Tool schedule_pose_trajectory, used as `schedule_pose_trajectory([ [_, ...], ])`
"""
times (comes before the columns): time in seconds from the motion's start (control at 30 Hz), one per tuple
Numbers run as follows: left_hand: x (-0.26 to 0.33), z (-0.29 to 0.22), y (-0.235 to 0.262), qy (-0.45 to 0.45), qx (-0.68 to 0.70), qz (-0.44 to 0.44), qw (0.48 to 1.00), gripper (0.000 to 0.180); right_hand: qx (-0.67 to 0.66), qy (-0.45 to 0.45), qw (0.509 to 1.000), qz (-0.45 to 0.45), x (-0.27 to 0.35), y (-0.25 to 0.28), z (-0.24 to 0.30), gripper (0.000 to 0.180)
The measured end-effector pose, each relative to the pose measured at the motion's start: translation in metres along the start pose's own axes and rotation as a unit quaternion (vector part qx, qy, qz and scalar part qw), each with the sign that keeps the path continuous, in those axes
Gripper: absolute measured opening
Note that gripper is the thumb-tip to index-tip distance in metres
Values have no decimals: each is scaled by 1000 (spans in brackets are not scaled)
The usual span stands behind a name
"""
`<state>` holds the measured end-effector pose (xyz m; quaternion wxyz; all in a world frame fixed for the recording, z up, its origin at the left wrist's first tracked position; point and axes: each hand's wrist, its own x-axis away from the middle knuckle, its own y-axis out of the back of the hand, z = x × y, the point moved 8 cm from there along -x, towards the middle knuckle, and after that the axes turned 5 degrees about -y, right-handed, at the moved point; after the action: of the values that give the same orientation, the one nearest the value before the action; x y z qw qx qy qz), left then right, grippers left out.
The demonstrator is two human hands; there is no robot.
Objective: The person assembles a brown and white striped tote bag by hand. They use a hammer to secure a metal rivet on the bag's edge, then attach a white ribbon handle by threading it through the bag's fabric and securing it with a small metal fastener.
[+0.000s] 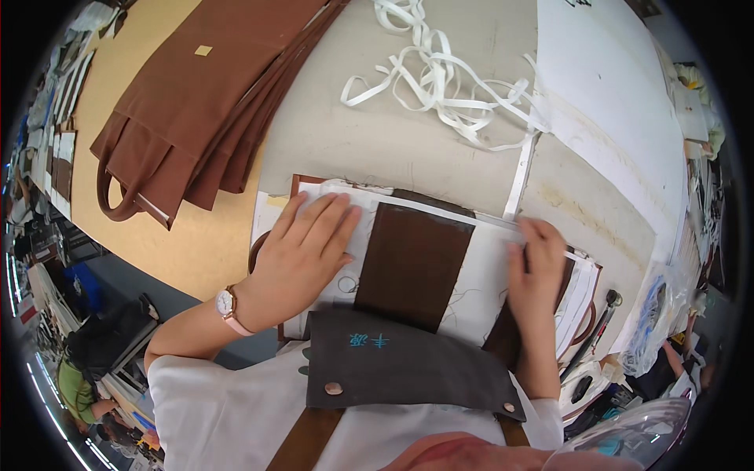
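In front of me lies a flat workpiece: a white panel (476,282) with a dark brown band (415,263) down its middle and brown material at its rims. My left hand (305,247) rests flat on the panel's left part, fingers stretched out. A narrow white tape (516,184) comes down from a loose heap and meets the panel's far edge, where a white strip runs along it. My right hand (539,267) is at that edge on the right, fingers bent over the tape with the thumb opposite; its fingertips are slightly blurred.
Brown bag pieces with a handle (212,94) lie stacked at the far left. The loose tape heap (448,86) is at the far middle. White sheet material (605,102) covers the right. A dark long-handled tool (597,330) and a clear plastic bag (656,314) lie near right.
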<state>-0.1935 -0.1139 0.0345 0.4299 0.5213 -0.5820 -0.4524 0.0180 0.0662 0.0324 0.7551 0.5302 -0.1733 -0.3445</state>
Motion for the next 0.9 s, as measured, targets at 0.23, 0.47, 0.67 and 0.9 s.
schedule_pose_trajectory([
  [0.23, 1, 6, 5, -19, -51, -48, 997, 71, -169, 79, 963, 197, -84, -77, 140, 19],
  [0.47, 2, 18, -9, -43, -14, -59, 997, 73, -160, 69, 956, 235, -92, -104, 152, 15],
  [0.67, 5, 25, -8, -45, 7, -64, 997, 76, -135, 153, 978, 37, -73, -98, 160, 14],
  [0.9, 6, 25, -9, -39, 8, -66, 997, 78, -175, 138, 969, 111, -86, -100, 160, 15],
])
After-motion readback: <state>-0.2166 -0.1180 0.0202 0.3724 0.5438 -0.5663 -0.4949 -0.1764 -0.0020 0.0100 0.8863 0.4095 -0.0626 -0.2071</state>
